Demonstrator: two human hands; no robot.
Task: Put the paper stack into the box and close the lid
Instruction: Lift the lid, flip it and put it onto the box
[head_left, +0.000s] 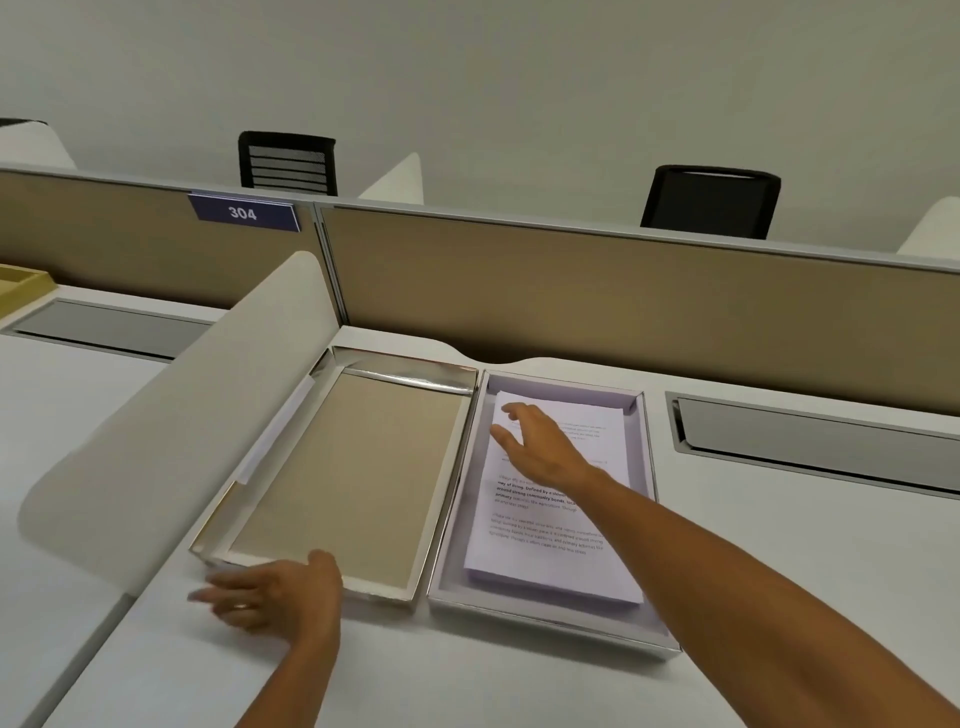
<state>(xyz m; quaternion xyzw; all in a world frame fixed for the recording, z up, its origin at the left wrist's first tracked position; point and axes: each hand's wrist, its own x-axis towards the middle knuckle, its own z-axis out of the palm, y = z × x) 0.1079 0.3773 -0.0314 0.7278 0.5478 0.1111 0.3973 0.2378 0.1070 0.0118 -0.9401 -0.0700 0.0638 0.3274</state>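
Left hand (270, 595) splayed beside lid (353, 478); right hand (540, 447) flat on paper stack (545, 525).

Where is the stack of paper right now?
In the head view, the paper stack lies inside the open box, right of centre, beside the lid, with the right hand over its far end.

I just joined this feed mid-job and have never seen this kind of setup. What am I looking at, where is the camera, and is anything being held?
There is no machine here: a person works with two bare hands, and the single picture comes from a camera on their head, looking down at a white desk. The open box lies on the right with the paper stack already inside; the right hand is spread flat over the top sheet. The lid lies upturned beside the box, on its left. The left hand is open at the lid's near corner. Neither hand grips anything, and the lid is not yet on.
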